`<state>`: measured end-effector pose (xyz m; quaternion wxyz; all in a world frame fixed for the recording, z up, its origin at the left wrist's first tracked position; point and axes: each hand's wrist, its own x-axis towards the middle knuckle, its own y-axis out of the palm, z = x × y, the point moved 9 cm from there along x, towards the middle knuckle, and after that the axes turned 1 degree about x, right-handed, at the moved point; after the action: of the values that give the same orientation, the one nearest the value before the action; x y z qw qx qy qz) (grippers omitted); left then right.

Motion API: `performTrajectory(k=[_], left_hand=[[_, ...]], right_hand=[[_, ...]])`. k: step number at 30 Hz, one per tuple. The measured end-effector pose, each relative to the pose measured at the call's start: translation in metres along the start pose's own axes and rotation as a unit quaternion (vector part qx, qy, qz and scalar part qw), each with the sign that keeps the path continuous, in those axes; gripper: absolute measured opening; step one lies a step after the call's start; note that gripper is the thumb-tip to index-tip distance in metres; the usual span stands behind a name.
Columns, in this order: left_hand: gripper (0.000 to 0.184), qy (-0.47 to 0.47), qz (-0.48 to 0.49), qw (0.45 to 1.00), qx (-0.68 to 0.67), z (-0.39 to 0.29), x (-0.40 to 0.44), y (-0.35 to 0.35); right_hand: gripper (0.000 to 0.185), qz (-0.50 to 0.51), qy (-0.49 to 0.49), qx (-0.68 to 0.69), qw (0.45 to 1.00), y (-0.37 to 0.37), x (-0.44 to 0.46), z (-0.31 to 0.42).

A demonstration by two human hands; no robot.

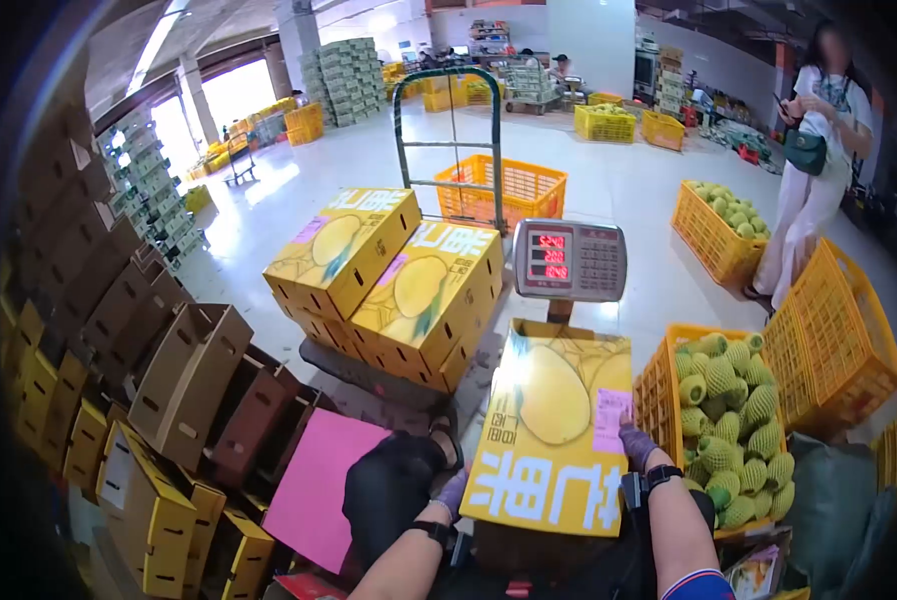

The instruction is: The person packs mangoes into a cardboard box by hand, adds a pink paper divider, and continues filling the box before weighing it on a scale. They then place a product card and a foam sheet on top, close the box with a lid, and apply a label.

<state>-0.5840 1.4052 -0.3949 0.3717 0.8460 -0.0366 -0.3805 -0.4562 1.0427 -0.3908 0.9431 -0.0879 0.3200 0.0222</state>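
Note:
A closed yellow carton (554,425) with a mango print and a pink label lies in front of me, just below a digital scale display (570,260) with red numbers. My left hand (452,494), in a purple glove, is at the carton's lower left side. On its right edge, beside the pink label, rests my gloved right hand (637,446). Both hands hold the carton between them; the left fingers are mostly hidden. Right of it stands an orange crate (659,385) full of green fruit in foam nets (734,430).
Stacked yellow cartons (424,290) sit on a hand trolley (451,145) ahead left. Open empty cartons (194,375) line the left side, near a pink sheet (327,487). A person (814,160) stands at the right behind orange crates (834,335).

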Motion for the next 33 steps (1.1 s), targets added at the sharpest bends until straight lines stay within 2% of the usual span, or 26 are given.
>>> performTrajectory(k=[2,4,5,6,8,9,10,12,13,15,18,20,22,24,25,26,28,29,30,31,32,33], left_hand=[[0.064,-0.012,0.009,0.999,0.041,0.000,-0.012,0.000],[0.066,0.056,0.021,0.987,0.146,-0.021,-0.049,0.034],[0.080,0.094,-0.003,0.983,0.156,-0.032,-0.068,0.051],[0.091,0.152,0.054,0.976,0.145,-0.030,-0.055,0.027],[0.096,0.155,0.058,0.969,0.182,-0.041,-0.070,0.037],[0.091,0.126,0.073,0.974,0.175,-0.046,-0.079,0.054],[0.087,0.096,0.088,0.977,0.168,-0.054,-0.087,0.073],[0.083,0.109,0.094,0.974,0.173,-0.067,-0.098,0.091],[0.082,0.089,0.075,0.980,0.160,-0.071,-0.101,0.094],[0.080,0.060,0.048,0.988,0.136,-0.076,-0.101,0.095],[0.080,0.049,0.029,0.990,0.130,-0.081,-0.113,0.096],[0.082,0.070,0.026,0.984,0.159,-0.086,-0.140,0.102],[0.084,0.112,0.056,0.974,0.191,-0.092,-0.179,0.109],[0.086,0.093,-0.023,0.953,0.287,-0.084,-0.216,0.059],[0.078,0.151,-0.011,0.957,0.247,-0.082,-0.238,0.057],[0.071,0.211,-0.002,0.955,0.208,-0.083,-0.260,0.055],[0.083,0.255,-0.046,0.936,0.238,-0.095,-0.297,0.026],[0.084,0.219,-0.063,0.945,0.236,-0.098,-0.311,0.010],[0.079,0.229,-0.077,0.943,0.228,-0.101,-0.316,-0.032],[0.084,0.220,-0.070,0.954,0.193,-0.117,-0.321,-0.035],[0.089,0.212,-0.063,0.962,0.158,-0.140,-0.323,-0.028],[0.091,0.237,-0.059,0.956,0.164,-0.169,-0.320,-0.016]], right_hand=[[0.075,0.101,0.022,0.180,0.978,0.030,-0.035,0.027],[0.074,0.187,0.048,0.239,0.952,0.035,-0.011,0.009],[0.076,0.138,-0.015,0.204,0.969,0.030,-0.026,0.037],[0.076,0.128,-0.017,0.206,0.970,0.028,-0.035,0.043],[0.077,0.109,-0.022,0.208,0.972,0.024,-0.054,0.056],[0.076,0.097,-0.053,0.208,0.972,0.016,-0.033,0.042],[0.074,0.108,-0.034,0.221,0.969,0.017,-0.039,0.042],[0.071,0.128,0.006,0.247,0.961,0.021,-0.056,0.047],[0.070,0.145,-0.024,0.225,0.963,0.022,-0.052,0.048],[0.066,0.196,-0.023,0.247,0.949,0.025,-0.045,0.045],[0.062,0.176,0.009,0.268,0.947,0.028,-0.085,0.065],[0.061,0.179,0.051,0.250,0.950,0.030,-0.092,0.048],[0.062,0.194,0.000,0.244,0.950,0.043,-0.132,0.059],[0.064,0.216,0.014,0.321,0.922,0.075,-0.182,0.067],[0.067,0.252,0.015,0.322,0.912,0.086,-0.162,0.037],[0.071,0.227,0.017,0.349,0.909,0.108,-0.198,0.059],[0.078,0.286,-0.001,0.348,0.893,0.147,-0.204,0.067],[0.082,0.304,-0.027,0.337,0.891,0.166,-0.202,0.078],[0.086,0.322,-0.054,0.326,0.887,0.185,-0.199,0.092],[0.090,0.364,-0.112,0.288,0.879,0.206,-0.188,0.109],[0.091,0.363,-0.092,0.302,0.877,0.224,-0.186,0.125],[0.090,0.360,-0.123,0.305,0.873,0.239,-0.173,0.142]])
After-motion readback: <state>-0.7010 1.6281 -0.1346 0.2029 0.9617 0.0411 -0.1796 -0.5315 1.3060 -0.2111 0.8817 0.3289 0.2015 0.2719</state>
